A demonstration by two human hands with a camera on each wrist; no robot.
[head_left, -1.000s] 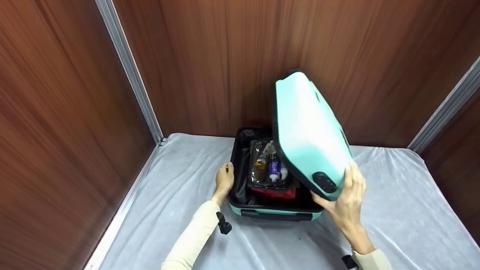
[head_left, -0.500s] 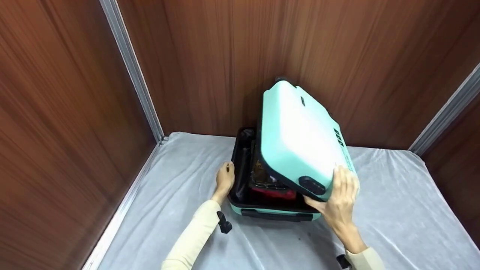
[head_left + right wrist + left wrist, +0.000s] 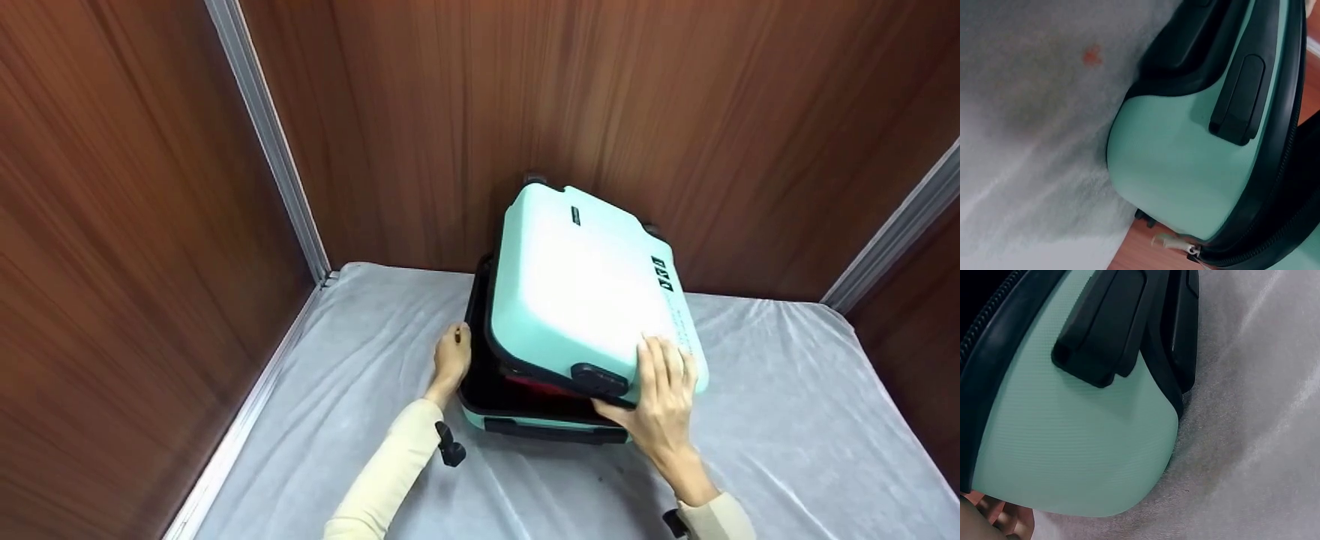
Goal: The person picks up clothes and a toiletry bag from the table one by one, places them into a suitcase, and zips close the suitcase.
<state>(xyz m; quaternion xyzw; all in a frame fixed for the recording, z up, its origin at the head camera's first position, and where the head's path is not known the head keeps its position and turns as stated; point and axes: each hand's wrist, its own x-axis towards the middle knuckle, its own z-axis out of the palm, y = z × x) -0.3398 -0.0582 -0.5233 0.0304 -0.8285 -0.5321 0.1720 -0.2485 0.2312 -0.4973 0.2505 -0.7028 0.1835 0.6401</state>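
A mint-green hard-shell suitcase (image 3: 585, 277) stands partly open, its lid tilted over the base. My right hand (image 3: 664, 397) holds the lid's near right corner, fingers on top and thumb at the lower edge. At the base's left side, my left hand (image 3: 451, 356) grips the rim; its fingers (image 3: 1013, 520) show at the lower left of the left wrist view. Inside, a strip of red shows in the dark gap, while other contents are hidden. A black carry handle (image 3: 555, 430) lines the base's front. The right wrist view shows a zipper pull (image 3: 1192, 250), but not my right hand.
A grey cloth (image 3: 360, 330) covers the surface under the suitcase. Brown wood-grain panels (image 3: 420, 135) rise behind and at both sides, with metal strips (image 3: 277, 150) at the corners. The suitcase's far end is close to the back panel.
My right hand has lowered the lid and moved it leftward over the base. A clear pouch with a toothpaste tube, visible earlier, is now covered. My left hand has barely moved.
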